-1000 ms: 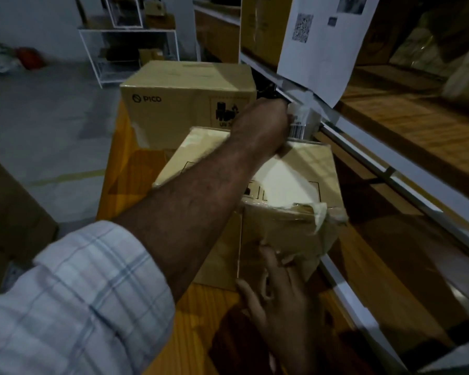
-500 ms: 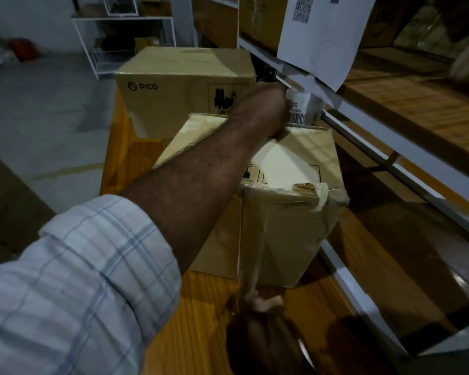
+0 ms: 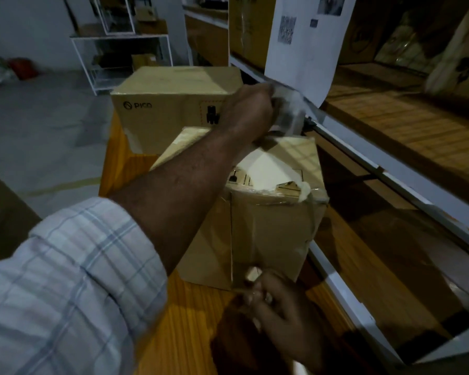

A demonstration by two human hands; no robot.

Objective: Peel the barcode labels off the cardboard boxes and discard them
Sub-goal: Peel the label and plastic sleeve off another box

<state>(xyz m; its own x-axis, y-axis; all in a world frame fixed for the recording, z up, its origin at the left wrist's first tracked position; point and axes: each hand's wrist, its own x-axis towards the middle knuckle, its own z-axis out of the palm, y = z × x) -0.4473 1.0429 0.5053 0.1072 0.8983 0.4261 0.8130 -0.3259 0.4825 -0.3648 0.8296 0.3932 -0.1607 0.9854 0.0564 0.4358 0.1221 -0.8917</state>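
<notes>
The left hand (image 3: 248, 109) curls tight round the crumpled label (image 3: 287, 112) just above the far top edge of the near cardboard box (image 3: 268, 231), while the right hand (image 3: 276, 301) pinches what seems a clear tape strip (image 3: 232, 239) at its lower front, and such limp, sticky film probably tears unless gripped low.

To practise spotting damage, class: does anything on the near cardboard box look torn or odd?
Yes. The near box has a pale stripped patch on top, ragged at the front edge, where a torn flap curls up. The left hand grips a crumpled label at the far edge.
</notes>
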